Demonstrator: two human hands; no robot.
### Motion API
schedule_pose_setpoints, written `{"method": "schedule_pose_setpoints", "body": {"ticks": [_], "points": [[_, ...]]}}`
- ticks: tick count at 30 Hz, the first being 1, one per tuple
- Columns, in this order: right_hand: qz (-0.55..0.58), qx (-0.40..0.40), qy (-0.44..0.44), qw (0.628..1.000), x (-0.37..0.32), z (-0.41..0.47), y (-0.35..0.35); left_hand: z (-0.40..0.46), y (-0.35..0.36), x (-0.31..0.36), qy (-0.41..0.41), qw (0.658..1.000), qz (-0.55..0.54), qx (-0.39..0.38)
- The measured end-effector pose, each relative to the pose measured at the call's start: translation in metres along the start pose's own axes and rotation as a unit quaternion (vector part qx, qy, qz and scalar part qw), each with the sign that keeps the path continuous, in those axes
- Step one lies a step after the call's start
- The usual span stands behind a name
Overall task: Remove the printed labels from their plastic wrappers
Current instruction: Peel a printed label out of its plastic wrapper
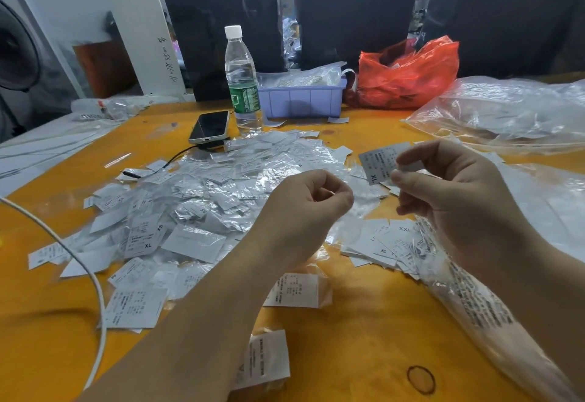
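A large heap of wrapped labels (pixel 202 199) in clear plastic covers the middle of the yellow table (pixel 364 338). My right hand (pixel 449 199) pinches a white printed label (pixel 380 161) marked XL between thumb and forefinger, raised above the table. My left hand (pixel 304 208) hovers to its left with fingers curled; a faint clear wrapper seems to hang from it, but I cannot tell for sure. A small stack of bare labels (pixel 386 243) lies below my right hand.
A water bottle (pixel 242 82), a phone (pixel 210 126) with a cable, a purple bin (pixel 300 98) and a red bag (pixel 408 75) stand at the back. Clear plastic bags (pixel 506 113) fill the right side. A white cable (pixel 79 262) crosses the left.
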State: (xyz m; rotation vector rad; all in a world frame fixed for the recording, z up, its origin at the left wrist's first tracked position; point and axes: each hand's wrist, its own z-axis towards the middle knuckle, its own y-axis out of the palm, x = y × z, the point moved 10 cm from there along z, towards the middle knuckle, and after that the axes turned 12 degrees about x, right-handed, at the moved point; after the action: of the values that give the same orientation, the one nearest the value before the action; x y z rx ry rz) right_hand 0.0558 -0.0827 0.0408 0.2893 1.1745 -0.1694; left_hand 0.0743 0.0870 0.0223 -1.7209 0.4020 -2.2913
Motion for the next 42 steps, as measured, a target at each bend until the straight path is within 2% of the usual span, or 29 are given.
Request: {"method": "schedule_pose_setpoints", "body": {"ticks": [8,22,32,35,40,42], "points": [[-0.003,-0.055,0.051,0.997,0.013,-0.006,0.014,0.004,0.000,-0.007,-0.045,0.995,-0.089,-0.008],[0.002,-0.092,0.075,0.993,0.019,-0.007,0.020,0.005,0.003,-0.017,-0.115,0.985,-0.126,-0.025],[0.014,-0.093,0.095,0.991,0.020,-0.007,0.020,-0.005,0.019,-0.007,-0.092,0.983,-0.096,-0.124],[0.021,-0.091,0.090,0.992,0.017,-0.007,0.020,-0.006,0.018,-0.006,-0.092,0.983,-0.097,-0.124],[0.057,-0.030,0.066,0.996,0.010,-0.002,0.008,-0.006,0.016,-0.005,-0.092,0.984,-0.106,-0.113],[0.071,-0.031,0.074,0.994,0.012,-0.002,0.009,-0.006,0.017,-0.004,-0.093,0.983,-0.115,-0.113]]}}
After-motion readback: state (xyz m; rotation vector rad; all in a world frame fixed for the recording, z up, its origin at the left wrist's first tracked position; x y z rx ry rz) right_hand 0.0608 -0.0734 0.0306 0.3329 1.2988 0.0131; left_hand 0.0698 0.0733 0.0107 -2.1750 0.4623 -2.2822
